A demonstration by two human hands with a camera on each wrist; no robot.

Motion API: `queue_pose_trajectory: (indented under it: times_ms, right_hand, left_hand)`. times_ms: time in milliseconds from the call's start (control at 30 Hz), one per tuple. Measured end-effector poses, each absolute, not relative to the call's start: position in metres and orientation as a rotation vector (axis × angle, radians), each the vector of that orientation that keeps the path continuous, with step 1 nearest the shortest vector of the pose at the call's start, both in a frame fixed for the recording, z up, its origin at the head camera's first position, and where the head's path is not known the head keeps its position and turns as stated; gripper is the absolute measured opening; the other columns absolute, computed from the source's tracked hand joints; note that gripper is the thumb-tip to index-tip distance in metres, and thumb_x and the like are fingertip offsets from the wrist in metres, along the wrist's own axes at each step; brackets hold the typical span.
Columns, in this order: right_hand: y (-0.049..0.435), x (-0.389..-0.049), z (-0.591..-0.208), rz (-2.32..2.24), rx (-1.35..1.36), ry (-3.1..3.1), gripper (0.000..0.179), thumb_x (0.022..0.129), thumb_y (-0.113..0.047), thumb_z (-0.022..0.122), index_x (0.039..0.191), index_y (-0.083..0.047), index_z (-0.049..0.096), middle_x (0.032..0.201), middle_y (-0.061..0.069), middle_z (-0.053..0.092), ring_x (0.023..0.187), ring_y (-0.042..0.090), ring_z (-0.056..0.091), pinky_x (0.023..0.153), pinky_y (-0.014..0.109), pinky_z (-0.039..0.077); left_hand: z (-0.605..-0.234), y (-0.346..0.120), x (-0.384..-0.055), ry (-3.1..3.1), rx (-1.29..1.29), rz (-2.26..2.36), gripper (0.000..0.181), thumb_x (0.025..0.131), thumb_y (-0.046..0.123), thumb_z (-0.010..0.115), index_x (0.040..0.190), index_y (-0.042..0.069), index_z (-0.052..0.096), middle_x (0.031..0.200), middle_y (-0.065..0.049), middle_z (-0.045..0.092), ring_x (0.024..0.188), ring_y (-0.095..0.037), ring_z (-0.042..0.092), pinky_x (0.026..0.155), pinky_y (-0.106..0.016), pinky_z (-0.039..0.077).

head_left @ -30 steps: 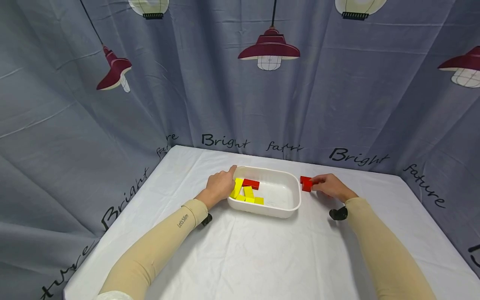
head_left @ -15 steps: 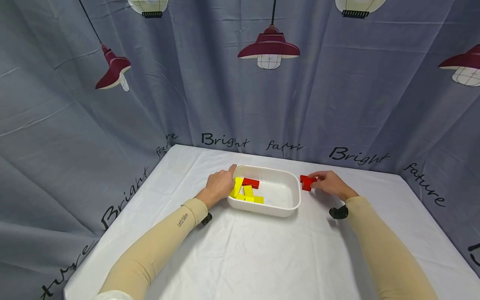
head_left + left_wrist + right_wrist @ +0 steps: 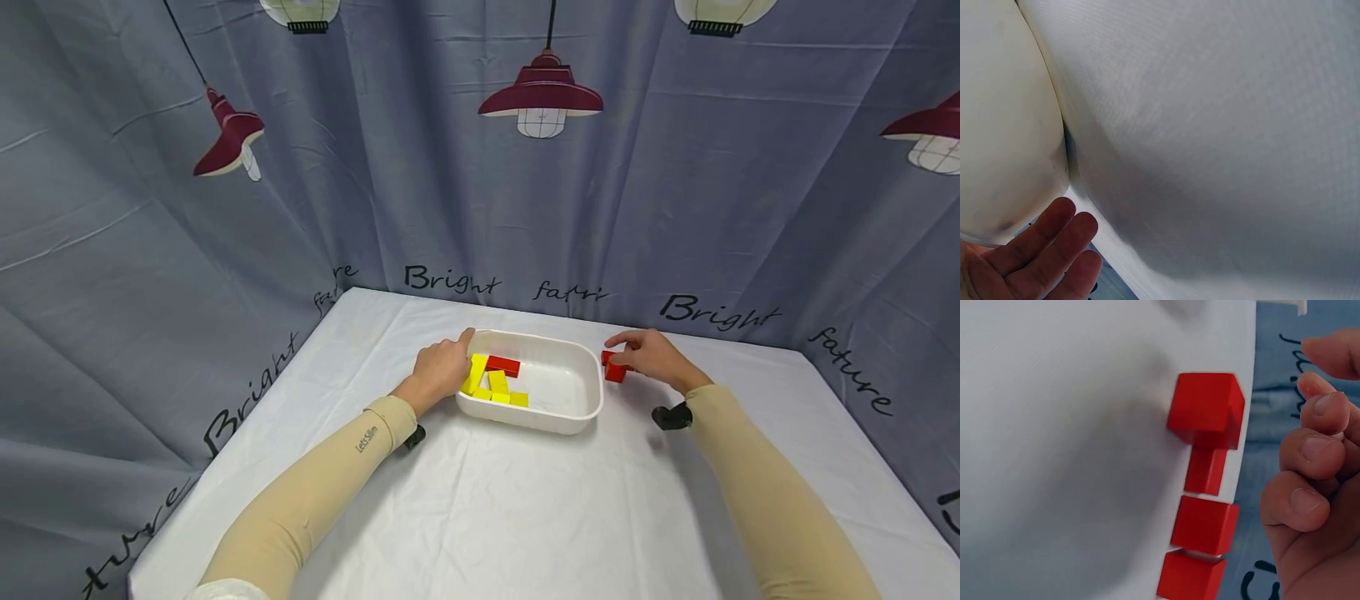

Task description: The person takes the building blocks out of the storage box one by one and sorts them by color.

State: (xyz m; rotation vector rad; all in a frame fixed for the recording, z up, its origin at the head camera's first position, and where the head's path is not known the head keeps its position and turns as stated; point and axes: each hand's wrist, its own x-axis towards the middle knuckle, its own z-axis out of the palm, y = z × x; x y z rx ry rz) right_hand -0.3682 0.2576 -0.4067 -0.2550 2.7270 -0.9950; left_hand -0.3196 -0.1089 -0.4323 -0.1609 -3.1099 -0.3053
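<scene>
My left hand (image 3: 444, 367) grips the left end of a white plastic tub (image 3: 551, 423), its fingers (image 3: 1060, 250) along the outer wall in the left wrist view. Inside the tub lie several yellow blocks (image 3: 497, 382) and one red block (image 3: 503, 366). My right hand (image 3: 651, 357) is over a group of red blocks right of the tub, index finger stretched forward. In the right wrist view several red blocks stand in a row, with a cube (image 3: 1204, 407) at the top end. The right fingers (image 3: 1313, 450) there are bent, apart from the blocks, with nothing between them.
A white cloth (image 3: 525, 508) covers the table. Behind it hangs a grey-blue curtain (image 3: 435, 192) printed with lamps and lettering, close to the table's back edge. A dark wrist camera (image 3: 672, 416) hangs under the right wrist.
My right hand has shifted slightly up and away from the red blocks, its index finger now extended. The left hand and the tub stay put.
</scene>
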Motion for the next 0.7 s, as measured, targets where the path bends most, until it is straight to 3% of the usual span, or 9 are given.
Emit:
queue_pose_trajectory:
  times_ms: [400, 700]
  right_hand:
    - [0.239, -0.369, -0.391, -1.031, -0.362, 2.722, 0.041, 0.092, -0.031, 0.070, 0.127, -0.009, 0.066, 0.088, 0.019, 0.055, 0.076, 0.025, 0.049, 0.059, 0.028, 0.039]
    - [0.218, -0.372, -0.385, -1.005, -0.437, 2.691, 0.033, 0.089, -0.029, 0.074, 0.119, -0.014, 0.071, 0.081, 0.007, 0.049, 0.075, 0.023, 0.047, 0.063, 0.029, 0.039]
  left_hand:
    - [-0.431, -0.108, -0.320, -3.107, -0.165, -0.309, 0.058, 0.102, 0.021, 0.049, 0.158, 0.017, 0.032, 0.112, -0.010, 0.072, 0.077, -0.021, 0.062, 0.076, -0.040, 0.056]
    - [-0.432, -0.108, -0.320, -3.117, -0.155, -0.311, 0.058, 0.102, 0.021, 0.049, 0.158, 0.017, 0.032, 0.114, -0.009, 0.072, 0.077, -0.021, 0.062, 0.076, -0.039, 0.056]
